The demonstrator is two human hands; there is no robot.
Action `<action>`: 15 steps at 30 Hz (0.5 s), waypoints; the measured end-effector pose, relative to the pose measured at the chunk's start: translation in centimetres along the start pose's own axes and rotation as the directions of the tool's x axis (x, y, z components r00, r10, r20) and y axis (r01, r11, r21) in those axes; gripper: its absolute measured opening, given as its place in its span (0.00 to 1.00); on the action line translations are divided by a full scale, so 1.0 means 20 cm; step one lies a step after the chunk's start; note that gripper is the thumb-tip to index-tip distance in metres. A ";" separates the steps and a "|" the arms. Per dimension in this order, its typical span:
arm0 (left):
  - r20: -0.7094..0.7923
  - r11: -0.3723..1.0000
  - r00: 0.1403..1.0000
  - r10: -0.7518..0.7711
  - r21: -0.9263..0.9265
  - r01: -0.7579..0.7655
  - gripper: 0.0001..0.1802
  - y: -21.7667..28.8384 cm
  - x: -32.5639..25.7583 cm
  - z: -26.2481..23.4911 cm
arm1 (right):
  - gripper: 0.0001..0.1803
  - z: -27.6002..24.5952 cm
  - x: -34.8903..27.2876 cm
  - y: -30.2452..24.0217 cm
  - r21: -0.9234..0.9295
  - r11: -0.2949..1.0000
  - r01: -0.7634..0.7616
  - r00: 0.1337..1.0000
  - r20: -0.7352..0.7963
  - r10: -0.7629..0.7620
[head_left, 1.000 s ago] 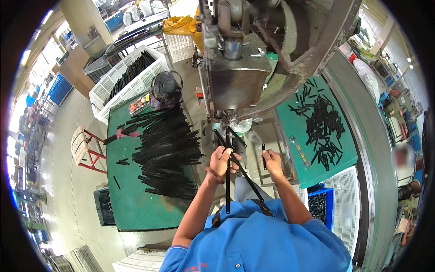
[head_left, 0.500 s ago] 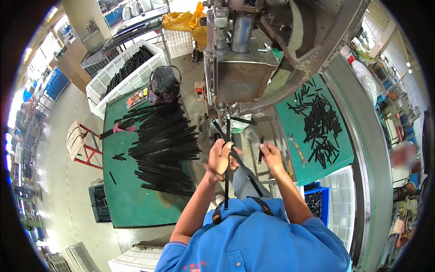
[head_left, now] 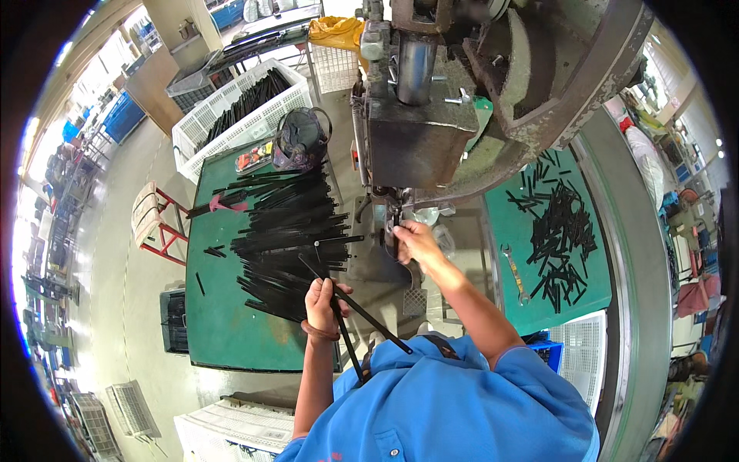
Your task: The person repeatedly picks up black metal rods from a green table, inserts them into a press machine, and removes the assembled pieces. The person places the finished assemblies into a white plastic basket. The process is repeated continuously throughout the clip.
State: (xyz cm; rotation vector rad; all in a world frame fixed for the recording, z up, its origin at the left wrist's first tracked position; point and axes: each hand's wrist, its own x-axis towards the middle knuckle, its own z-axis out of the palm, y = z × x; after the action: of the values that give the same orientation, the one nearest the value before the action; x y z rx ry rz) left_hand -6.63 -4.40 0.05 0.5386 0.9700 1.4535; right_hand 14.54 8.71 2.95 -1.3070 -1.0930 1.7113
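Black strips slant before a blue shirt bearing red print.

a gap is running between the left hand and right hand, a black strip slanting below; the press head is blocking the far side.

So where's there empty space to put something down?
Left table: bare green at the near end, between the long strips and the table's edge. Right table: a small patch between the wrench and the short pieces. Crowded: the left table's far half, and under the press at the right hand.
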 end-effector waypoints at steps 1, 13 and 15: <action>-0.023 0.999 0.999 -0.027 -0.038 0.026 0.09 0.00 -0.01 0.00 | 0.13 0.01 0.00 0.04 0.043 0.998 -0.050 0.998 0.037 0.049; -0.066 0.993 0.998 0.000 0.117 0.008 0.09 0.02 -0.15 0.31 | 0.16 -0.47 0.73 0.17 -0.935 0.015 0.353 0.691 0.250 -0.679; -0.048 0.995 0.998 -0.027 0.094 0.031 0.09 0.01 -0.16 0.37 | 0.15 -0.46 0.78 0.18 -0.933 0.031 0.358 0.709 0.250 -0.659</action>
State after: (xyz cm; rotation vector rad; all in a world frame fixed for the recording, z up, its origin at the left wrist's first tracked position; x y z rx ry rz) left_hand -0.25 -5.75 4.89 0.5594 1.0840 1.4046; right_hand 19.61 23.12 -7.24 -1.3702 -2.2714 0.0663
